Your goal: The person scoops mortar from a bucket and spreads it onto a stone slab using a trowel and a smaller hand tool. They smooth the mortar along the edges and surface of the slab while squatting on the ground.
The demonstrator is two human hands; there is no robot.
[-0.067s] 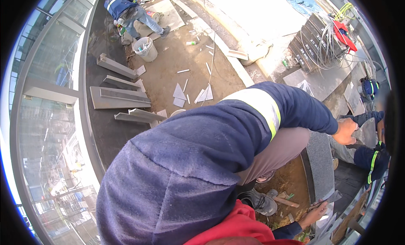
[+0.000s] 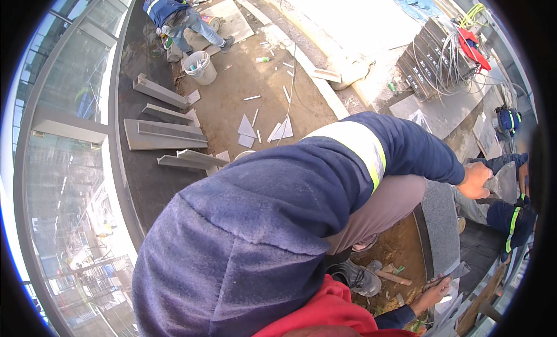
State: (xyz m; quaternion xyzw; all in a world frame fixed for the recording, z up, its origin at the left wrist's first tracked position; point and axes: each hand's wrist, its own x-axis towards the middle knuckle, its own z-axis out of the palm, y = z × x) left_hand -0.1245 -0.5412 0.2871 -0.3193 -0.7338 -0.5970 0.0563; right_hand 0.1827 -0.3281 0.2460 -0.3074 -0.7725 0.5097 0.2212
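Note:
My left arm reaches across to the right in a navy sleeve with a reflective band. At its end my left hand (image 2: 474, 181) is closed in a fist-like grip against a grey, flat-looking piece (image 2: 503, 184); whether this is what the fingers hold is hidden. Lower down, my right hand (image 2: 434, 293) grips a trowel (image 2: 456, 272) with a thin grey blade, close to the edge of a speckled grey stone slab (image 2: 442, 232). The slab lies between the two hands, beside my bent knee.
Near my shoe (image 2: 360, 278), a wooden-handled tool (image 2: 393, 277) lies on the soil. A co-worker's navy sleeve (image 2: 510, 224) is just beyond my left hand. Another person (image 2: 180, 18) bends near a white bucket (image 2: 201, 68). Stacked dark weights (image 2: 432, 61) carry cables; tile pieces (image 2: 246, 128) lie behind me.

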